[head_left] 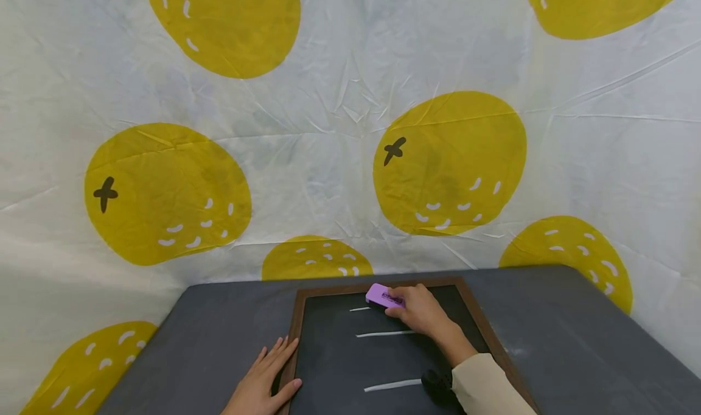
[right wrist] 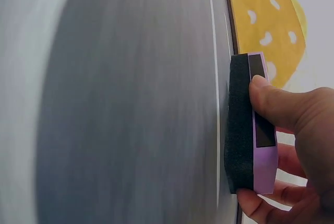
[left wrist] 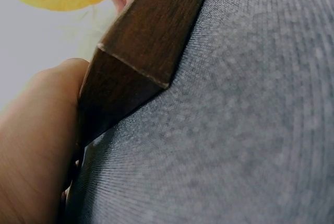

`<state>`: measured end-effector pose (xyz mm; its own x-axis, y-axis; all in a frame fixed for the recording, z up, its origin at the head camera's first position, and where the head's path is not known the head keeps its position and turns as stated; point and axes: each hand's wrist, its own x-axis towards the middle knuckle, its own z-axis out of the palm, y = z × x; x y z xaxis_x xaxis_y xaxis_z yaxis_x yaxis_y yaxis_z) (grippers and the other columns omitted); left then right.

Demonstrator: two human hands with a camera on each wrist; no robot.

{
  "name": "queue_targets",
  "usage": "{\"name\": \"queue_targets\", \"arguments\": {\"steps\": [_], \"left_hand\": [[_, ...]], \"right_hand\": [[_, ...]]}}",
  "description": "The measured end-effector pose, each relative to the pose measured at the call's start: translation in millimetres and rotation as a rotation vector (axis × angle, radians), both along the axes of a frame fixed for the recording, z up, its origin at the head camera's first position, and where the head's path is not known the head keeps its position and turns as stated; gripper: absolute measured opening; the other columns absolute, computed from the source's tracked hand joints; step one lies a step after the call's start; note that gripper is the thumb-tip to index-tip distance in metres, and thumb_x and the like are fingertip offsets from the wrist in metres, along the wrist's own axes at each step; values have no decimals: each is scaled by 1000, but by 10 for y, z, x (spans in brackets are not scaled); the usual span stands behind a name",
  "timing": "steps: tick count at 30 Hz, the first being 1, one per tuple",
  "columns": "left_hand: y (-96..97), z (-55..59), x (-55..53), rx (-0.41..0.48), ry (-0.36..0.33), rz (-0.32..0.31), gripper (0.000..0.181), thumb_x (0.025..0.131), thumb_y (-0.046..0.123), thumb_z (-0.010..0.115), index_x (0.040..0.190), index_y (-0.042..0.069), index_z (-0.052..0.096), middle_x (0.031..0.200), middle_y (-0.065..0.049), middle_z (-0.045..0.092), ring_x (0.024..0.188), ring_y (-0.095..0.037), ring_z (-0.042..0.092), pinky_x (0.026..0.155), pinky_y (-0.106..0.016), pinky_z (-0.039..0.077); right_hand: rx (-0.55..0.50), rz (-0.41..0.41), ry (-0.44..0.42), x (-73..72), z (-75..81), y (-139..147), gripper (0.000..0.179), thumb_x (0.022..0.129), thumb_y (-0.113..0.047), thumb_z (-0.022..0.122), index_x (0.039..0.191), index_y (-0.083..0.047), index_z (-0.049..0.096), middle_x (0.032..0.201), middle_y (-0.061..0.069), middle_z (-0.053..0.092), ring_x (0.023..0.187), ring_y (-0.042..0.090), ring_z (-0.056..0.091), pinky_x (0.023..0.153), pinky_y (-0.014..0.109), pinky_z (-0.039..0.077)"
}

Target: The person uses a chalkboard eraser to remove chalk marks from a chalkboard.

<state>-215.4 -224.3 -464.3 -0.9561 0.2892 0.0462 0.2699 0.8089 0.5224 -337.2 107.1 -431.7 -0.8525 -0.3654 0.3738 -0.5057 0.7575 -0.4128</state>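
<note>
A wood-framed chalkboard (head_left: 339,360) lies on the grey table, marked with a few white lines (head_left: 392,385). Near its far edge my right hand (head_left: 421,310) grips a purple eraser (head_left: 379,294) with a dark felt underside. The right wrist view shows thumb and fingers around the eraser (right wrist: 265,166), its felt against or just over the board, beside a long white line (right wrist: 216,78). My left hand (head_left: 264,378) rests on the left side of the frame with fingers extended. In the left wrist view, that hand (left wrist: 39,135) lies against the brown frame corner (left wrist: 141,31).
Grey cloth covers the table (head_left: 219,317), which extends to both sides of the board. Behind it hangs a white curtain (head_left: 317,184) printed with large yellow fruit shapes. A black wrist device (head_left: 436,386) sits by the right cuff, above the board.
</note>
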Motion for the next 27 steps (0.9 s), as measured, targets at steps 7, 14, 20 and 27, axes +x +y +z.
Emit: {"name": "queue_targets", "arguments": {"steps": [7,14,20,27], "left_hand": [[-11,-2,-11,-36,42,-32,66,88,56,40,141,19,29,140,-8,32,128,-34,25,101,-60,14],[-33,1,2,-8,12,-22,67,86,57,42,142,23,27,141,-7,29,129,-33,23,102,-59,12],[-25,1,-12,-33,68,-25,66,87,56,42,141,21,29,140,-6,32,129,-31,25,102,-58,15],[-28,-28,-13,-42,106,-15,64,87,55,43,141,21,31,139,-6,34,128,-30,27,101,-57,17]], "right_hand": [[21,33,11,4,-1,-203,40,73,-29,73,108,-9,67,99,4,66,84,29,56,76,43,47],[25,32,-43,10,35,-348,42,75,-31,71,110,-10,66,103,2,64,88,30,53,78,45,45],[22,59,-6,-3,30,-432,41,74,-30,72,109,-10,67,102,3,65,87,30,55,77,44,46],[21,109,10,-19,31,-450,41,73,-30,73,109,-9,67,101,3,65,86,29,56,77,44,46]]}}
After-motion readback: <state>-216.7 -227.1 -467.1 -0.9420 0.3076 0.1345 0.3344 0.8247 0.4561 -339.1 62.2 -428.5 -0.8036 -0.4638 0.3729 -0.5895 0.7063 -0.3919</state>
